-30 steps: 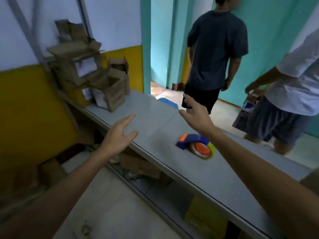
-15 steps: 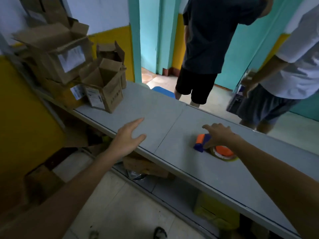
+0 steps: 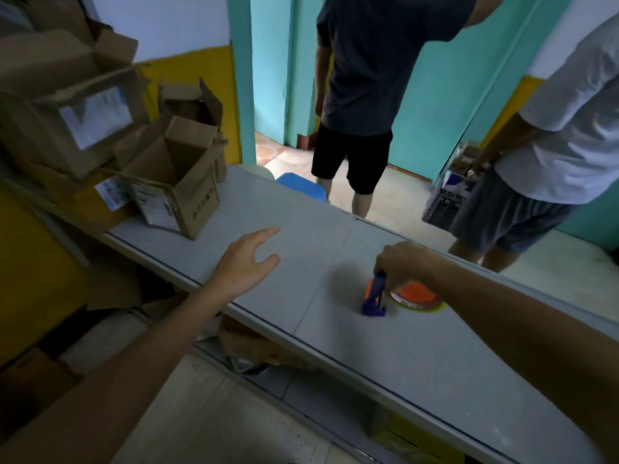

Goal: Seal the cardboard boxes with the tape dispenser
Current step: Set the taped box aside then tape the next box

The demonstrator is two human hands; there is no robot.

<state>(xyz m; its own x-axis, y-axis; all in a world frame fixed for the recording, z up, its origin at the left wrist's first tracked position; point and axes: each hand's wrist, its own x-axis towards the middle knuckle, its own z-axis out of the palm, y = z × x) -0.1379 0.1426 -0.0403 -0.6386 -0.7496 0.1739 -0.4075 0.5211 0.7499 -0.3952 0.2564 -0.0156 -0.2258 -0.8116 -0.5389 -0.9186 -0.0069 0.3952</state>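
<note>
The step in hand was the very first one, picking up the tool. The right hand was down on the tape dispenser, its fingers curled over the top of the purple handle and grasping it. The orange tape roll lay flat against the grey bench. Whether the dispenser had left the surface at all could not be told. The left hand hovered over the bench well to the left, palm down, fingers released and spread, holding nothing. The cardboard boxes sat in a loose heap at the far left end of the bench, well apart from the dispenser. The nearest open box stood upright with its flaps raised, and none of them looked sealed. Judging from this, the next move called for lifting the dispenser clear, carrying it left toward that nearest box, and using the free left hand to draw the box closer and fold its flaps shut before any tape was laid. Two people stood beyond the bench, one in a dark shirt and one in a white shirt, neither near the boxes.
</note>
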